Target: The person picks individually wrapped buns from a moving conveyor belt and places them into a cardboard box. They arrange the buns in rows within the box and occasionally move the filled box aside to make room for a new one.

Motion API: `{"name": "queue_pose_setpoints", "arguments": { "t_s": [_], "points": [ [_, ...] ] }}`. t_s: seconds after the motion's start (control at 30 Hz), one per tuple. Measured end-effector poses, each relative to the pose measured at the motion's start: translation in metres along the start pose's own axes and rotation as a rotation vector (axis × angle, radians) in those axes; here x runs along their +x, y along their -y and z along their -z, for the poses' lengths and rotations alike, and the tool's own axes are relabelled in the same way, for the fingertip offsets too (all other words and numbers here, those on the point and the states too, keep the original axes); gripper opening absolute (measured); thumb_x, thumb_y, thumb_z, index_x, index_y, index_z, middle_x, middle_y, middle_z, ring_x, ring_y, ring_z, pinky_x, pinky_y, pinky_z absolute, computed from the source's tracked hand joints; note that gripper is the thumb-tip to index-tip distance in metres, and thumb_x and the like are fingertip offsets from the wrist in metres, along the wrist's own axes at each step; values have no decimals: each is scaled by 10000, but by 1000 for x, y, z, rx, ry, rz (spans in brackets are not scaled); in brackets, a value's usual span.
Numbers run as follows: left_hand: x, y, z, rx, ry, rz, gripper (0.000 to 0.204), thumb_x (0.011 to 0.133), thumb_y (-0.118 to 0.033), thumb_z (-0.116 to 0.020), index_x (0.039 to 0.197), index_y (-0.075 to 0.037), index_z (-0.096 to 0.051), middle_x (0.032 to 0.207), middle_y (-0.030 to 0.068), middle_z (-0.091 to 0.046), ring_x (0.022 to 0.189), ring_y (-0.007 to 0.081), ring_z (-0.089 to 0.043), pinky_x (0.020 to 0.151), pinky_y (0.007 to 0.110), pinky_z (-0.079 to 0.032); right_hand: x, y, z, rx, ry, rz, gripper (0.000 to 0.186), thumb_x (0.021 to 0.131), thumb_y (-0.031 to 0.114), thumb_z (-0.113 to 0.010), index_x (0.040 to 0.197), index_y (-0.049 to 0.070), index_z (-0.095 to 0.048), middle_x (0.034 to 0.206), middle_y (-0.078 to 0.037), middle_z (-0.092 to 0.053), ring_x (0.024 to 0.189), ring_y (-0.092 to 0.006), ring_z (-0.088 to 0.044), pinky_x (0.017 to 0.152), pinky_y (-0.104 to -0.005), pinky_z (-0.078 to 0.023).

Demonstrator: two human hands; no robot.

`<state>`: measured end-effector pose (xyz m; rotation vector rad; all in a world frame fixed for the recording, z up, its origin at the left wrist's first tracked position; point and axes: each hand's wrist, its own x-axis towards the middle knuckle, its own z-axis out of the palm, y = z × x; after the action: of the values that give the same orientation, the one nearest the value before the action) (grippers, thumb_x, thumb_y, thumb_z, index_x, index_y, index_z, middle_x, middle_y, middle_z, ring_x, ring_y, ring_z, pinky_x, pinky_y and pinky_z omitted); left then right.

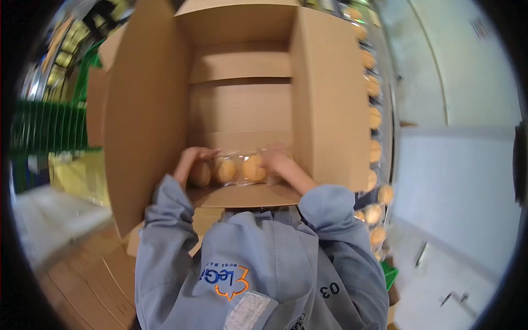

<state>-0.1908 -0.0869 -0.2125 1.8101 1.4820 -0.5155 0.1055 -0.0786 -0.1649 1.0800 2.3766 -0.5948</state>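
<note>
A large open cardboard box [242, 104] stands in front of me with its flaps up. Both my hands reach down into its near end. My left hand [190, 159] and my right hand [278, 162] press from either side on a row of round golden buns in clear wrappers [239, 169]. The buns lie on the box floor against the near wall. My grey sleeves cover both forearms.
A line of more wrapped buns [375, 118] runs along a conveyor on the right, beside a white wall and cabinet. A green crate [49, 126] is at the left. Wooden pallet boards [93, 264] lie below the box at lower left.
</note>
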Motion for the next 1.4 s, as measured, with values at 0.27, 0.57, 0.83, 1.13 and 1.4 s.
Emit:
{"name": "queue_pose_setpoints", "arguments": {
  "t_s": [0.27, 0.57, 0.83, 1.13, 1.4],
  "points": [
    [35, -256, 152, -408, -756, -568, 372, 844, -151, -503, 1205, -84, -444, 1187, 143, -466, 1105, 302, -447, 912, 372, -374, -209, -113, -17, 1046, -1233, -1039, 238, 761, 124, -584, 964, 2, -564, 868, -155, -616, 793, -328, -583, 751, -382, -457],
    [223, -524, 43, 247, -773, -647, 373, 804, -118, -446, 1174, -75, -453, 1034, 75, -544, 944, 225, -500, 786, 407, -394, -239, -181, -182, 1136, -676, -1124, 748, 736, 303, -648, 1341, 108, -253, 1145, -188, -507, 932, -345, -513, 782, -402, -420],
    [232, -557, 27, 460, -382, -272, 271, 796, -203, -499, 1044, -126, -578, 1140, 135, -444, 1017, 316, -456, 784, 491, -353, -220, -208, -188, 1203, -603, -1553, 660, 789, 602, -439, 933, -29, -565, 840, -234, -603, 739, -364, -581, 669, -455, -440],
    [259, -552, 40, 250, -384, -967, 243, 829, -186, -452, 792, 3, -600, 774, 180, -578, 798, 317, -565, 725, 381, -454, -199, -249, -216, 988, -997, -1585, 460, 871, 349, -455, 642, -37, -554, 558, -168, -562, 426, -236, -537, 404, -344, -427],
    [27, -432, 192, -873, -514, -798, 208, 857, -127, -442, 899, 47, -549, 742, 116, -541, 678, 187, -502, 615, 320, -387, -263, -171, 20, 1577, -1461, -1121, 305, 879, 204, -504, 715, -49, -547, 537, -97, -551, 423, -147, -550, 399, -248, -441]
  ]
}}
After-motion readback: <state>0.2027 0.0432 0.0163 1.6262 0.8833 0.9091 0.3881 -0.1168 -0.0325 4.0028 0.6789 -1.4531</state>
